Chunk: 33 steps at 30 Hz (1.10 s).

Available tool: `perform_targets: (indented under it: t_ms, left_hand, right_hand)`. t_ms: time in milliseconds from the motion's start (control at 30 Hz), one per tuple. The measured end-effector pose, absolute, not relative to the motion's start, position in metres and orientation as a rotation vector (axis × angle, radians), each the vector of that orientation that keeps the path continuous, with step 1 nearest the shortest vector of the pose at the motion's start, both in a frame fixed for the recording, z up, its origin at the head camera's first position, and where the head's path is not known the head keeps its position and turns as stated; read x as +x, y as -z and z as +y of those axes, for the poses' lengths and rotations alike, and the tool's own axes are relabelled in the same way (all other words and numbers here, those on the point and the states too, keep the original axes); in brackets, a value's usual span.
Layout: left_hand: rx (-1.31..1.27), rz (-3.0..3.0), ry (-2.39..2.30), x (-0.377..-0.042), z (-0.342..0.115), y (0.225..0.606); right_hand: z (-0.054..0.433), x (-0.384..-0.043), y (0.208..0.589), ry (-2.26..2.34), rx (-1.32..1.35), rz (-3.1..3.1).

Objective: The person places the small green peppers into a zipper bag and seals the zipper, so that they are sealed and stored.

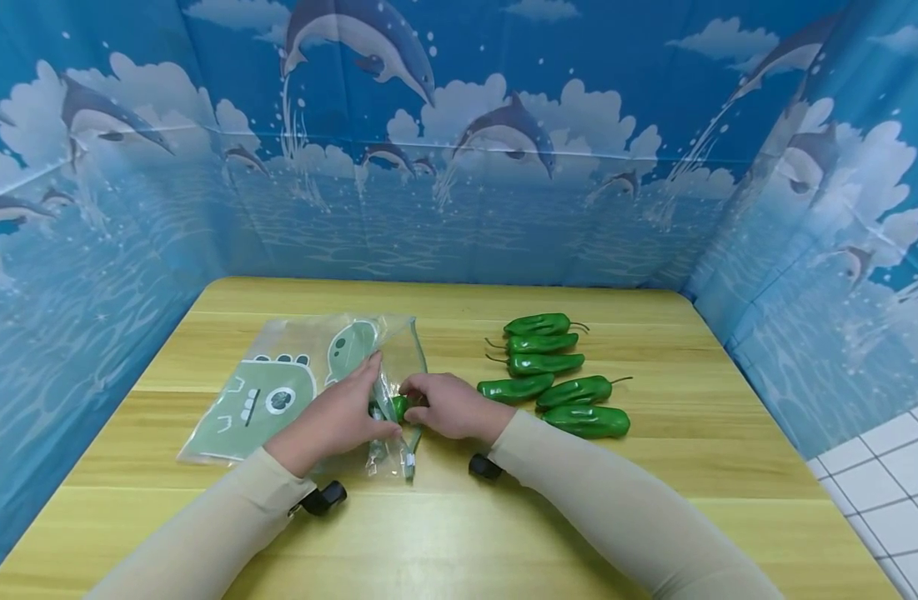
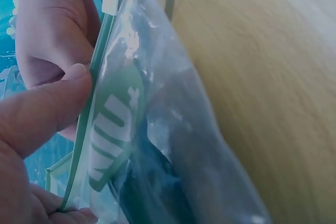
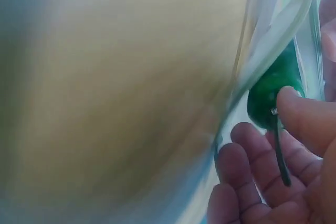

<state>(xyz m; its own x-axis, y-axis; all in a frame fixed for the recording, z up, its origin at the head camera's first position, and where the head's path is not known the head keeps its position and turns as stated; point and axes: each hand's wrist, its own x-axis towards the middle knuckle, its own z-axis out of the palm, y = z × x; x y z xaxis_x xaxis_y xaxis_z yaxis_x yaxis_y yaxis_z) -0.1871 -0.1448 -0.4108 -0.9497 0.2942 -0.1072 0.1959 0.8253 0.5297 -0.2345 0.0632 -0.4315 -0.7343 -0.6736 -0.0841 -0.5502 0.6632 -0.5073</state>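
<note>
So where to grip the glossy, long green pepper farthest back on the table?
Probably across the thick middle of that glossy green pepper, from above: it lies lengthwise left to right, its far side free, while the next green pepper crowds its near side. The thin, curved stem at right looks weaker.

We have a clear zip bag (image 1: 233, 412) with green cartoon prints under our left hand (image 1: 331, 421), its mouth facing our right hand (image 1: 454, 406). There, one glossy green pepper (image 3: 270, 85) sits stem-end towards our right thumb; six loose peppers (image 1: 546, 364) lie clustered, right of our right hand.
</note>
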Motion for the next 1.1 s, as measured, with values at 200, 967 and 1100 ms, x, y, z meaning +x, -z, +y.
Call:
perform_targets:
  t_ms: [200, 967, 1100]
  left_hand:
    - [0.377, 2.833, -0.787, -0.1882, -0.1467, 0.4139]
    - [0.317, 2.837, -0.862, -0.1904, -0.1428, 0.4163]
    - [0.325, 2.857, -0.844, -0.1908, -0.1435, 0.4164]
  right_hand:
    - [0.0684, -0.2337, 0.4259, 0.646, -0.926, 2.666]
    - [0.0618, -0.2300, 0.4295, 0.645, -1.040, 2.623]
    - [0.0626, -0.2310, 0.4284, 0.659, -1.003, 2.639]
